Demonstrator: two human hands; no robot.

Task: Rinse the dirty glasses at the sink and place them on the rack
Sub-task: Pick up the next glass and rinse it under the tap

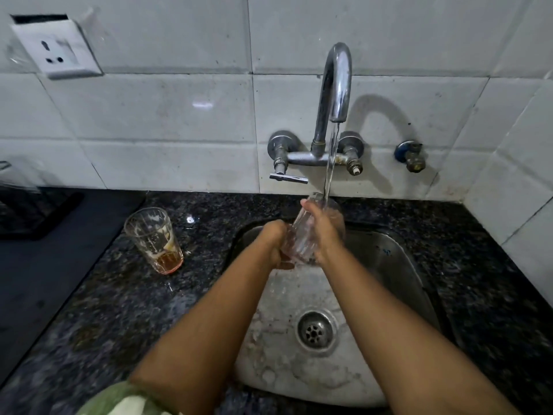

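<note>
A clear glass [302, 235] is held tilted over the steel sink [398, 265], its mouth up under the water running from the tap [336, 85]. My right hand [321, 232] wraps its side from the right. My left hand [273, 244] grips its base from the left. A second glass [154, 239], dirty with foam streaks and a little amber liquid at the bottom, stands upright on the dark granite counter [119, 310] left of the sink.
A dark mat [45, 265] covers the counter at the far left, with a dark rack-like object [27, 211] at its back. A wall socket [57, 50] sits upper left. The drain [315, 330] lies in the sink's middle. A small valve [411, 155] juts from the tiles on the right.
</note>
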